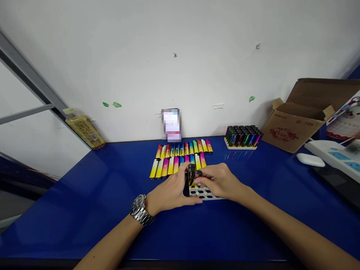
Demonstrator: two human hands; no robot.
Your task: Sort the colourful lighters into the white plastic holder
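A small white tray with rows of oval holes (208,198) lies on the blue table between my hands. My left hand (171,193), wearing a metal watch, curves around the tray's left side, thumb along its front edge. Black-topped lighters (191,167) stand upright at the tray's left end, beside my left fingertips. My right hand (221,180) pinches another black-topped lighter (198,173) over the holes; its lower part is hidden by my fingers. Just behind, two rows of multicoloured lighters (165,167) lie flat, partly covered by my hands.
A phone (172,125) leans on the wall. Metallic lighters (244,135) fill another tray at the right, near an open cardboard box (289,129). A white case (310,159), power strip (334,153) and black device (337,185) lie far right; a yellow bottle (85,129) leans left.
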